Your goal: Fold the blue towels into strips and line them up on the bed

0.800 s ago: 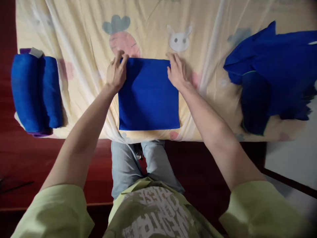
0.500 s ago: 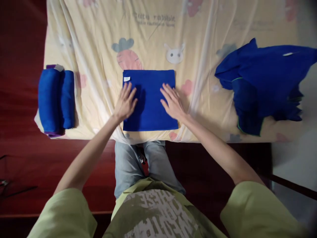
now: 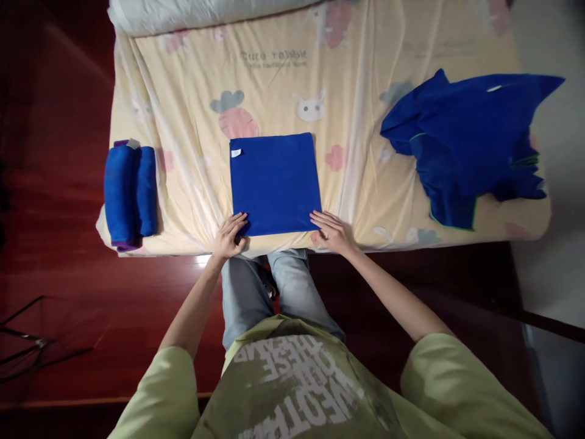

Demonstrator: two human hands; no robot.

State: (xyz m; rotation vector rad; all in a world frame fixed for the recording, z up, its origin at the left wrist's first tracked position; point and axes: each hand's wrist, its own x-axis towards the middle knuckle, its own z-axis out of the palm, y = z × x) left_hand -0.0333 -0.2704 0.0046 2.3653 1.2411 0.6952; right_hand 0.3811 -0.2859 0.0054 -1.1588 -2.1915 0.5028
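A folded blue cloth (image 3: 276, 183) lies flat on the bed, with a small white tag at its far left corner. My left hand (image 3: 230, 236) rests at the near left corner, fingertips on the fabric and the thumb apart from them by the near edge. At the near right corner is my right hand (image 3: 333, 231), its fingers stretched over the cloth and its thumb just off the edge. Neither hand visibly grips the cloth.
Rolled blue cloths (image 3: 130, 195) with some purple lie at the bed's left end. A crumpled heap of blue cloth (image 3: 475, 140) spreads on the right. The patterned sheet (image 3: 192, 79) is wrinkled. White bedding (image 3: 183, 13) lies along the far side. A black metal stand (image 3: 39, 342) is at lower left.
Both hands have slid toward me, from the middle of the folded cloth to its near corners. The view has shifted, bringing the white bedding into sight.
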